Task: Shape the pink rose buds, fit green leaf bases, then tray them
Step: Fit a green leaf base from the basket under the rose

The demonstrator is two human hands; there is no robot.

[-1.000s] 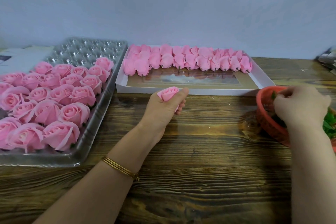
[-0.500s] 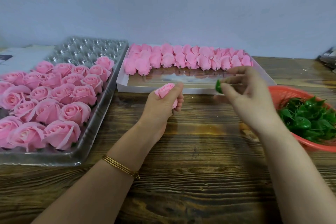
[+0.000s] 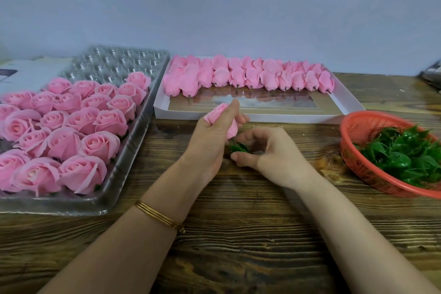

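**Held, left.** One bud (image 3: pixel 220 114), pink, in your left hand (image 3: pixel 210 143). The left fingers (image 3: pixel 233 107) are curled round it, thumb on the near petal. Its head tilts toward 11 o'clock and its lower end points to 5 o'clock.

**Held, right.** One leaf base (image 3: pixel 238 147), green, in your right hand (image 3: pixel 272 154). The right fingers (image 3: pixel 249 135) are curled close over it with the thumb beneath, a tight pinch. Most of the base is hidden.

**Relation.** The leaf base lies just at 5 o'clock of the bud, right under its lower end, between the two sets of fingers. You cannot tell whether it is already seated.

**Step, as judged.** Fitting base to bud.
- Keep your left grip light so the petals do not crease.
- Line the base's centre up with the bud's lower end, then push straight along the bud's axis.
- Turn it a little if it binds.
- Spread the leaf tips evenly round the petals.

**Stock.**
- Box (image 3: pixel 274 117) at 12 o'clock, spare buds (image 3: pixel 250 76) in rows along its far wall.
- Tray (image 3: pixel 78 206) at 9 o'clock, roses (image 3: pixel 83 131) filling its near rows. This bud probably goes there next.
- Basket (image 3: pixel 346 131) at 3 o'clock, spare bases (image 3: pixel 401 157) heaped inside.
- All stand on the worktop (image 3: pixel 238 234).
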